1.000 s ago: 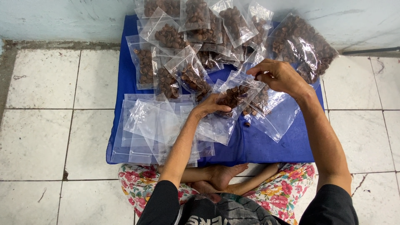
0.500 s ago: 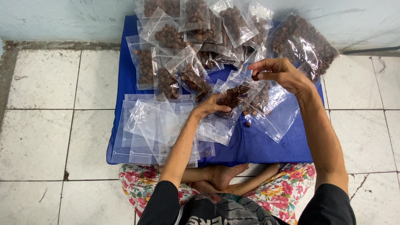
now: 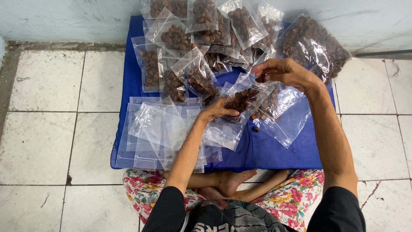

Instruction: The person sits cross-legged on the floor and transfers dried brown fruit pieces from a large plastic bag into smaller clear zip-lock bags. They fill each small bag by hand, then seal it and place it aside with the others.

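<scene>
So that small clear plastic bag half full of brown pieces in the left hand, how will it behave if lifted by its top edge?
The small clear plastic bag looks thin and crinkled, so it will probably flop and sag. Its brown pieces are loose and would likely slump downward. Its mouth seems open near the right hand, so tilting may spill some.

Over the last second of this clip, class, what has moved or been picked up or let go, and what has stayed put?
The right hand has lifted slightly, up and away from the small clear bag, pinching a brown piece in its fingertips. The left hand keeps holding that part-filled bag at the same spot. The filled bags, the empty bags and the blue cloth lie unchanged.
</scene>
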